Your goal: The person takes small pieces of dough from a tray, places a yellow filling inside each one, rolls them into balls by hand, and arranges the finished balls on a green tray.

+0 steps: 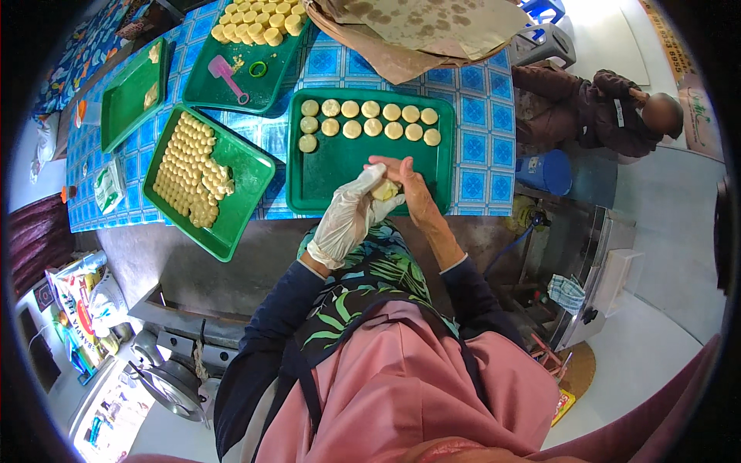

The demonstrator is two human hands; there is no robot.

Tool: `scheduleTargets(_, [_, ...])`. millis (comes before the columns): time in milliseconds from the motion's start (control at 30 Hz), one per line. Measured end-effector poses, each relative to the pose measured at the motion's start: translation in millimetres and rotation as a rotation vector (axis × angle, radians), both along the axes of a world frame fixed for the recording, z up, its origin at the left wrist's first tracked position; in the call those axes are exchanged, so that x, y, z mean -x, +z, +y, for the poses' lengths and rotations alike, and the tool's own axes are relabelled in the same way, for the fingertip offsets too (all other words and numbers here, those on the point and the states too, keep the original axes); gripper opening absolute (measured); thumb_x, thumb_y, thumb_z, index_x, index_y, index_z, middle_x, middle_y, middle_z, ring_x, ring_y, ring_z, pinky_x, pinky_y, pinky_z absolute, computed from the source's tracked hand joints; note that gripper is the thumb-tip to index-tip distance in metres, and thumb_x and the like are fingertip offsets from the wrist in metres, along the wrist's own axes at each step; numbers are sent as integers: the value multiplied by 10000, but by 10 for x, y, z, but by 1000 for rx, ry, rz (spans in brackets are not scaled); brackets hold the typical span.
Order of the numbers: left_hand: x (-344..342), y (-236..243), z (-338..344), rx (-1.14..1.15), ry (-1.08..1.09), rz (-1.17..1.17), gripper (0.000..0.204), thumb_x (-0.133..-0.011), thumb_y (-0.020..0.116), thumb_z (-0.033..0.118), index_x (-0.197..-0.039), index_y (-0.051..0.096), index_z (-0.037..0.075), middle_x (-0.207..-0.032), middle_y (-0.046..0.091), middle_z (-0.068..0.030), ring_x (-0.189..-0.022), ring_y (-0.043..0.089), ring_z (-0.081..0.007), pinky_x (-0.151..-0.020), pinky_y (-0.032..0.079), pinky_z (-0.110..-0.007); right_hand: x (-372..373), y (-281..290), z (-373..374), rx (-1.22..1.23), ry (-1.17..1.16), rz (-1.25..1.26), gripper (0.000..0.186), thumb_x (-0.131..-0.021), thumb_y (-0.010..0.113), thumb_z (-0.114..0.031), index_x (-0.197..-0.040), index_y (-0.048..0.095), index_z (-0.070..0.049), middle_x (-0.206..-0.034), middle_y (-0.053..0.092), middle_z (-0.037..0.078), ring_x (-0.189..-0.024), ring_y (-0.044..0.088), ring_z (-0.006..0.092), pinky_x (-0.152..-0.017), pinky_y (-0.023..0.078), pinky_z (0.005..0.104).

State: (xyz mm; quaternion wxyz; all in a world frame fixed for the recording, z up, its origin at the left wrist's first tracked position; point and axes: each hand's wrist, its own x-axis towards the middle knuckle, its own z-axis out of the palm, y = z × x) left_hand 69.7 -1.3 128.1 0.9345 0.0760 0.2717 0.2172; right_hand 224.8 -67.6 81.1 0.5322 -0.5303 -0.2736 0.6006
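Note:
A pale yellow dough piece [384,190] is cupped between my two hands, above the near edge of a green tray [363,174]. My left hand [346,220], in a thin white glove, curls its fingers around it. Bare, my right hand [417,194] closes in from the other side, its fingers crossing the left fingertips; part of the dough is hidden by them. Round flattened dough pieces [350,109] stand in rows at the tray's far side. To the left, a tilted green tray [243,212] carries many small dough balls [185,166].
Further back, one green tray [266,96] holds stacked yellow rounds [255,23], a pink scoop [225,77] and a green ring cutter [258,69]. Another green tray [123,116] lies far left. A paper-lined basket [421,31] overhangs the blue checked tablecloth [486,147]. A person [610,108] is at right.

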Motion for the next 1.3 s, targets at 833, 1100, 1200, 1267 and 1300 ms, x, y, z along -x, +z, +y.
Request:
scheduleTargets(833, [-26,-278,18,-320,146,36,261,-964,646,-52,-1224,657,-38,-1216,691,-123,-1088,689,-199,-934,606,-290,83,278,-136,-488,-228,-1205,224,-832,740,-29,-1053,744,7,-964,668,133,-956,618,326,-845,483,418])
scheduleTargets(1100, [-201,-54,118,-52,144,-32,297,-1024,648,94,-1303,636,-9,-1256,678,-83,-1078,689,-146,-924,613,-271,132,200,-122,-289,-420,-758,325,-862,745,-35,-1186,748,-27,-1157,659,155,-1020,614,285,-874,500,387])
scheduleTargets(1200, [-138,13,162,-103,22,7,355,-1020,661,115,-1344,608,-20,-1266,674,-95,-1099,688,-138,-919,619,-280,75,162,-101,-220,-464,-272,359,-851,747,9,-1207,755,-40,-1193,668,156,-1008,616,246,-835,512,340])
scheduleTargets(1267, [-96,33,165,-150,-56,77,375,-1019,666,123,-1357,600,-25,-1277,672,-100,-1107,687,-138,-916,622,-284,19,185,-105,-256,-429,-168,376,-844,747,34,-1212,758,-42,-1205,670,157,-1002,617,230,-814,517,319])
scheduleTargets(1300, [-81,35,158,-168,-20,80,376,-1018,669,129,-1352,602,-29,-1282,673,-103,-1097,690,-142,-909,623,-287,-9,211,-113,-339,-351,-536,335,-852,746,7,-1183,765,-37,-1203,669,161,-1019,614,254,-839,516,347])
